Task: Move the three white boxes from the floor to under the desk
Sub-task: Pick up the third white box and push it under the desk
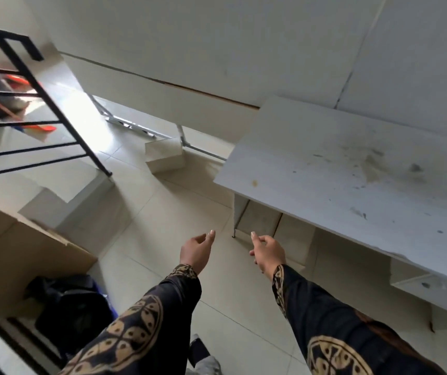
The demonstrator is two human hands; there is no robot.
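A white box (165,156) sits on the tiled floor beyond the desk's left end, close to the wall. The white desk (352,169), its top stained, fills the right side. Under its front edge, pale box-like shapes (295,239) show in the shadow; I cannot tell their number. My left hand (196,252) and my right hand (267,254) are held out side by side above the floor, just in front of the desk's left leg. Both are empty, with fingers loosely apart. Dark patterned sleeves cover both arms.
A black stair railing (54,104) and steps rise at the left. A large cardboard box (14,261) stands at the near left, with a black bag (68,307) beside it. A metal frame (136,127) leans along the wall behind the white box.
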